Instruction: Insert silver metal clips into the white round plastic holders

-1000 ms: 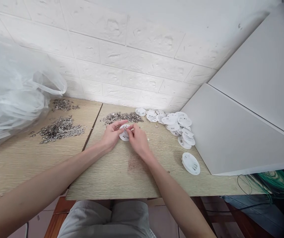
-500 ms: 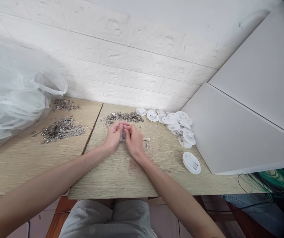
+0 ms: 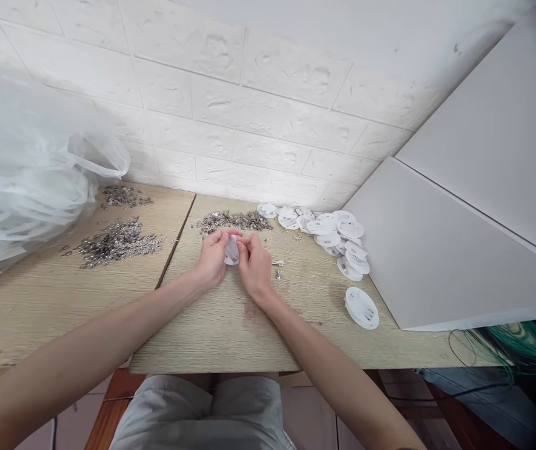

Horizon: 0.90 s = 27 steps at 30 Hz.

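Between my hands, above the wooden table, is a round white disc. My left hand grips its left edge. The fingers of my right hand are closed on its right side; whether they also pinch a small part is too small to tell. Just behind the hands lies a pile of small metal parts. A few metal pieces lie right of my right hand. White discs are heaped at the back right, and a short stack of discs sits nearer the front.
Two more metal piles, one larger and one smaller, lie left of the table seam. A clear plastic bag bulges at far left. A white box-like panel and green wire are at right. A white wall stands behind.
My left thumb and the fingers of both hands have shifted slightly, and more of the white disc's face shows between them. The view has moved very little.
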{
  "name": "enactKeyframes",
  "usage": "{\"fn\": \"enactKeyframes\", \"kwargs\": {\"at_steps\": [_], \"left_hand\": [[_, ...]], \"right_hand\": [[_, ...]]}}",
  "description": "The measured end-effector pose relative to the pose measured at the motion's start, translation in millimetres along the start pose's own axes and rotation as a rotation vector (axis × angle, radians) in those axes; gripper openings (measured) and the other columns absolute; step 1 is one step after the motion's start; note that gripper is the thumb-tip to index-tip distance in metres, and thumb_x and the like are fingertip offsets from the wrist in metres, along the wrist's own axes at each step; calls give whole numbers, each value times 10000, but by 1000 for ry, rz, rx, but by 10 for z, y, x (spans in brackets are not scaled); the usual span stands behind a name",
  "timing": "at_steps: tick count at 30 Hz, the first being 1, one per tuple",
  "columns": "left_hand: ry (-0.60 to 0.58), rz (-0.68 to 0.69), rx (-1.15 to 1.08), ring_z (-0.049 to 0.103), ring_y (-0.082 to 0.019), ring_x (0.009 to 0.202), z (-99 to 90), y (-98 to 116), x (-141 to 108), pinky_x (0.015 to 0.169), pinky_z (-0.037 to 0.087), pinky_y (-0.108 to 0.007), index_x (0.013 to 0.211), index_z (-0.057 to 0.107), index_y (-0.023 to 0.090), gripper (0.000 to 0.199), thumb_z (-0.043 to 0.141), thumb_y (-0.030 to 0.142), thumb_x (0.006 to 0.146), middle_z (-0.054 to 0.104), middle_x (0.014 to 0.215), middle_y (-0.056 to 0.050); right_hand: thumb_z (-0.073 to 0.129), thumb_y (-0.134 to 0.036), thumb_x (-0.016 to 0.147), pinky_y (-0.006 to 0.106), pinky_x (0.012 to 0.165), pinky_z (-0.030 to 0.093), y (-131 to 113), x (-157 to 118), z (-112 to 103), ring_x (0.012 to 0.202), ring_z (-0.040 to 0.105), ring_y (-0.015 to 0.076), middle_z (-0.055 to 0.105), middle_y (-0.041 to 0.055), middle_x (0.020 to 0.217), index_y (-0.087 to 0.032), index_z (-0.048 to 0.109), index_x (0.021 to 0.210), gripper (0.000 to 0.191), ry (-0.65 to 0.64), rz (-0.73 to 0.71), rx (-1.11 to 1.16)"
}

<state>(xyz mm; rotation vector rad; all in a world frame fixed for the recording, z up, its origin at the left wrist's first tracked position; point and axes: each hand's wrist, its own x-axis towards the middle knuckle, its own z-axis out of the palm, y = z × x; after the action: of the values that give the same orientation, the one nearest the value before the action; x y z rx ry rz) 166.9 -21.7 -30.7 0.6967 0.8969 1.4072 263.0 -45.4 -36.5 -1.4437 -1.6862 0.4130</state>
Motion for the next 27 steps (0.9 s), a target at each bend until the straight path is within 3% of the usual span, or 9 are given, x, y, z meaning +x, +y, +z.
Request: {"fn": "enactKeyframes", "kwargs": {"at_steps": [5,10,15,19,23,27], "left_hand": [[4,-29,-38,599,-106,611,-1,57,14,591,462,-218,795,661,107,175,506,144,867,675,772,-53],[-4,-123,29,632,-159,660,37,151,-1,584,483,-263,968,617,133,161,489,200,895,692,776,-68],[13,-159,73,613,-150,624,27,174,15,546,456,-248,974,601,144,189,477,89,843,677,749,-52],[-32,-126,82,585,-123,605,-1,115,20,554,440,-233,919,649,133,194,482,84,833,660,745,-41],[-40,-77,93,596,-119,669,5,57,-3,605,448,-230,847,694,126,163,534,130,816,677,840,-52],[-61,-66,82,584,-125,621,32,34,-31,588,434,-229,805,694,127,118,612,211,790,668,726,-39]], "right_hand": [[415,-275,924,270,623,384,29,53,-28,676,613,177,678,23,804,-203,527,937,134,-38,29,55],[377,-341,948,252,570,343,106,166,-230,570,539,153,601,-22,643,-205,531,977,208,-28,51,141],[463,-345,914,239,537,306,112,189,-350,492,455,134,496,-71,523,-212,523,948,150,-122,33,121],[496,-297,903,241,544,292,53,142,-323,535,496,136,563,-42,581,-210,548,865,108,-186,-10,-86],[445,-289,939,255,553,277,-22,99,-279,638,572,172,669,21,758,-205,568,951,149,-193,4,-343],[388,-281,971,263,573,294,-69,76,-207,679,608,192,696,52,834,-199,554,1033,195,-192,27,-426]]}}
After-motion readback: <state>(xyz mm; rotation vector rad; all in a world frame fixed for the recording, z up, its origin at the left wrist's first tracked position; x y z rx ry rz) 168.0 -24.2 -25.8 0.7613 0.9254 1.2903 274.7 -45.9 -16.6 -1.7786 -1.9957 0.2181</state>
